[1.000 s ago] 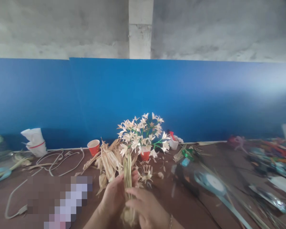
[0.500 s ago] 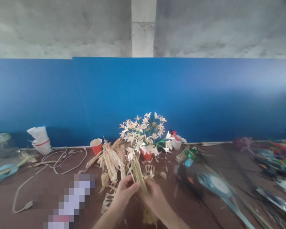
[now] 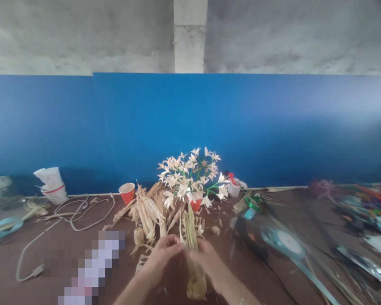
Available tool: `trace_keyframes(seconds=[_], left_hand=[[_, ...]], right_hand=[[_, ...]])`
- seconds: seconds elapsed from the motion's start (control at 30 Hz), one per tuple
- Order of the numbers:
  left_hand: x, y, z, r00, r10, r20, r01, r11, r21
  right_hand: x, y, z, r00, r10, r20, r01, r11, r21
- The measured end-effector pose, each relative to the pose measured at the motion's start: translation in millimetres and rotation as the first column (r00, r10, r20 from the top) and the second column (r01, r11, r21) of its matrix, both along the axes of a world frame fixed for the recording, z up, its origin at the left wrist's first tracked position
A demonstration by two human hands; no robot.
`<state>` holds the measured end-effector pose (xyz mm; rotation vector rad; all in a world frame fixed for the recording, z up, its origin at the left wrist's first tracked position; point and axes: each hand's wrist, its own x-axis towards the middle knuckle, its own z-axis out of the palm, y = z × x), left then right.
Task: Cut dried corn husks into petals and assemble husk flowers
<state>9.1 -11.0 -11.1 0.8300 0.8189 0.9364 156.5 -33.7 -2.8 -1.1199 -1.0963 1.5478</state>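
Note:
My left hand and my right hand meet low in the middle of the view, both closed on a dried corn husk. The husk's pale strips stand up between my fingertips, and its frayed base hangs below my hands. Just behind the husk stands a bouquet of cream husk flowers on green stems in a red cup. A heap of loose dried husks lies left of the bouquet.
The brown table carries a red paper cup, white cables, stacked white cups, a light blue ribbon spool, green ribbon and colourful clutter at right. A blue wall runs behind the table.
The husk has swung from tilted left to nearly upright between my hands. My hands have shifted slightly and the camera has moved a little.

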Motion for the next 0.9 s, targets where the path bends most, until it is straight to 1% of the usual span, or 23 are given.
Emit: trace_keyframes(seconds=[0.07, 0.27, 0.37, 0.47, 0.57, 0.67, 0.73, 0.8, 0.9], left_hand=[[-1, 0, -1.3, 1.0, -0.028, 0.002, 0.028, 1.0, -0.001], [-3, -1, -1.4, 0.996, -0.07, -0.062, 0.073, 0.996, 0.059], [-4, -2, -3.1, 0.993, -0.102, -0.056, 0.106, 0.991, 0.077], [-5, -1, -6.9, 0.988, -0.142, -0.063, 0.148, 0.985, 0.093], [-6, 0, -11.0, 0.985, -0.149, -0.091, 0.16, 0.979, 0.127], [-7, 1, -12.3, 0.982, -0.157, -0.108, 0.171, 0.976, 0.135], [-8, 2, -11.0, 0.984, -0.16, -0.078, 0.168, 0.979, 0.114], [-10, 2, -8.3, 0.989, -0.145, -0.006, 0.145, 0.987, 0.073], [-13, 5, -3.8, 0.991, -0.058, 0.123, 0.055, 0.998, 0.026]], right_hand=[[-1, -1, 0.5, 1.0, 0.001, -0.016, -0.001, 1.0, -0.012], [-3, -2, -1.2, 0.994, 0.012, -0.109, -0.016, 0.999, -0.038], [-2, -3, -4.2, 0.985, 0.032, -0.171, -0.042, 0.998, -0.055], [-3, -3, -8.0, 0.98, 0.032, -0.198, -0.048, 0.996, -0.076], [-4, -2, -12.7, 0.971, 0.042, -0.237, -0.061, 0.996, -0.072], [-5, -1, -16.3, 0.945, 0.065, -0.321, -0.092, 0.993, -0.069], [-3, 0, -16.3, 0.917, 0.065, -0.394, -0.103, 0.992, -0.076], [1, 2, -13.8, 0.887, 0.058, -0.457, -0.106, 0.991, -0.08], [10, 6, -6.5, 0.859, 0.036, -0.511, -0.095, 0.991, -0.089]])
